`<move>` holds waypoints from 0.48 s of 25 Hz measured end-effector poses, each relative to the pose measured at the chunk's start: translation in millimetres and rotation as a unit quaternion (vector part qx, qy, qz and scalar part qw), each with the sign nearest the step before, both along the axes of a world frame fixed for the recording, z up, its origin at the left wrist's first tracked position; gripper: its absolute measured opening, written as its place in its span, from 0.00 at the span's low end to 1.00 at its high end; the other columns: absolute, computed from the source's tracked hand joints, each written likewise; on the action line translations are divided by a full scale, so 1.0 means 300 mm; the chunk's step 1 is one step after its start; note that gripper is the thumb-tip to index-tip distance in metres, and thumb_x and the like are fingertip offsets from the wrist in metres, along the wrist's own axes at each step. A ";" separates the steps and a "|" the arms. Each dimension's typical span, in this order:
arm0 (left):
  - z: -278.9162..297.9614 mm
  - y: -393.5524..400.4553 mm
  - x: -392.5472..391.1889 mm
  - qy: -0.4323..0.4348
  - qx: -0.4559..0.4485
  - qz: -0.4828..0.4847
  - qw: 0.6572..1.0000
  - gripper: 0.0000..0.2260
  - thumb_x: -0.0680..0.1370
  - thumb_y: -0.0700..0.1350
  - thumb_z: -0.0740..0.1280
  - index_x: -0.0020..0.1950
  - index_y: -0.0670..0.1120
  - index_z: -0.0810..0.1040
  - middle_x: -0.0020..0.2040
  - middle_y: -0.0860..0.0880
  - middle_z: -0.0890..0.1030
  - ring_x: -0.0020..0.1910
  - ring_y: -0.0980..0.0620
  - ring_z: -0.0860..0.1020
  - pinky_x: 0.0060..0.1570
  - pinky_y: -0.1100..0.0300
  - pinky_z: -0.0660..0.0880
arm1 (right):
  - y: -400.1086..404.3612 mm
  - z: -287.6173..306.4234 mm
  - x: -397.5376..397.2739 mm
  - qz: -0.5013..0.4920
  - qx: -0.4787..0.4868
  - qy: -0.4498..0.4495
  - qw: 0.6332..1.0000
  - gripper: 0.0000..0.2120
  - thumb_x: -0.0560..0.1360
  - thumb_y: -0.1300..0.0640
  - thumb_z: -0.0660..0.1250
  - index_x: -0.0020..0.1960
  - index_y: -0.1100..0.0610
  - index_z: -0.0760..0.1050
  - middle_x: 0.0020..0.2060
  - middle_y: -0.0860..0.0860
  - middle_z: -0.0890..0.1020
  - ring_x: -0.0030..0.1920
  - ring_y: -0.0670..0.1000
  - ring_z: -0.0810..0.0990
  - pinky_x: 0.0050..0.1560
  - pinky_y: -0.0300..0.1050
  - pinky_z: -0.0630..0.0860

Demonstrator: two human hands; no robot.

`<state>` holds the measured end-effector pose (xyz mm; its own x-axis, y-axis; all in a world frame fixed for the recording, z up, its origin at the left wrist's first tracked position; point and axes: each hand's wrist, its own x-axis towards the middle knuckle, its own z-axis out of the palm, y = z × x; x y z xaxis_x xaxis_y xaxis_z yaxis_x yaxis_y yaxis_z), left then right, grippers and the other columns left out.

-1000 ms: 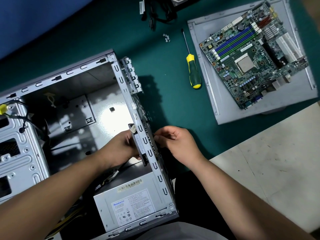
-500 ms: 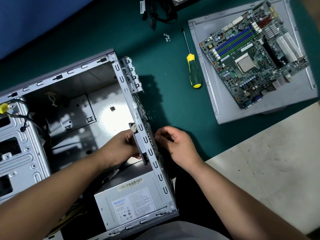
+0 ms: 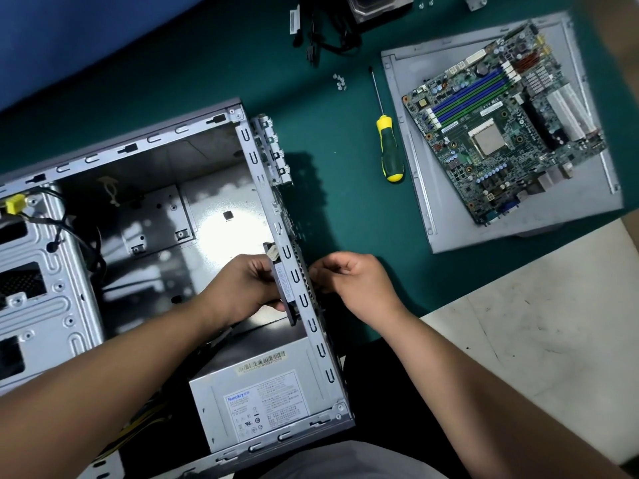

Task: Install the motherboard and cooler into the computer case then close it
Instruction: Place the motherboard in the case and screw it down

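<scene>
The open grey computer case (image 3: 246, 157) lies on its side on the green mat. My left hand (image 3: 242, 288) reaches inside it and grips a dark flat fan (image 3: 286, 288) with a barcode label, held against the inside of the rear wall. My right hand (image 3: 356, 285) is outside that wall, its fingers curled and pinching a small part at the grille; the part itself is hidden. The green motherboard (image 3: 501, 140) lies on the grey side panel (image 3: 449, 229) at the upper right. The cooler (image 3: 373, 6) shows partly at the top edge.
A power supply (image 3: 262, 399) fills the near corner of the case, and a drive cage (image 3: 41, 299) with black cables is on its left. A yellow-and-green screwdriver (image 3: 389, 150) and small screws (image 3: 339, 81) lie on the mat between case and panel. Black cables (image 3: 321, 39) lie at the top.
Both hands stay at the rear wall. The right hand's fingers have shifted slightly at the grille; nothing else moved.
</scene>
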<state>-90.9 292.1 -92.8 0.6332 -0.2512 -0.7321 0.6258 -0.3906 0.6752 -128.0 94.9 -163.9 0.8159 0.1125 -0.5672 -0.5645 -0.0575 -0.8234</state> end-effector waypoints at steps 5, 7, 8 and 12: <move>0.000 -0.002 -0.007 0.030 -0.016 0.028 0.999 0.06 0.74 0.26 0.70 0.50 0.28 0.82 0.49 0.30 0.84 0.47 0.34 0.83 0.48 0.54 0.83 | -0.001 -0.002 0.003 0.003 0.018 0.029 0.999 0.11 0.67 0.43 0.76 0.46 0.47 0.86 0.41 0.48 0.87 0.39 0.44 0.84 0.43 0.39 0.80; 0.007 -0.005 -0.008 0.055 -0.033 0.039 0.997 0.08 0.74 0.26 0.70 0.53 0.27 0.81 0.51 0.29 0.83 0.54 0.27 0.81 0.56 0.45 0.81 | 0.004 -0.007 -0.007 -0.009 0.027 0.031 0.999 0.10 0.68 0.46 0.76 0.46 0.49 0.86 0.41 0.49 0.87 0.40 0.45 0.84 0.45 0.43 0.80; 0.011 -0.006 -0.007 0.063 -0.039 0.039 0.996 0.08 0.74 0.25 0.70 0.53 0.26 0.80 0.52 0.28 0.83 0.56 0.26 0.79 0.58 0.42 0.79 | 0.006 -0.008 -0.014 -0.015 0.027 0.029 0.999 0.09 0.69 0.47 0.76 0.46 0.50 0.86 0.41 0.50 0.87 0.40 0.46 0.83 0.46 0.45 0.80; 0.020 -0.008 0.001 0.061 -0.040 0.031 0.997 0.08 0.75 0.24 0.69 0.53 0.26 0.80 0.52 0.27 0.82 0.57 0.24 0.78 0.57 0.43 0.79 | 0.008 -0.004 -0.022 -0.019 0.017 0.029 0.999 0.09 0.69 0.46 0.76 0.47 0.49 0.86 0.43 0.49 0.88 0.41 0.46 0.84 0.45 0.43 0.80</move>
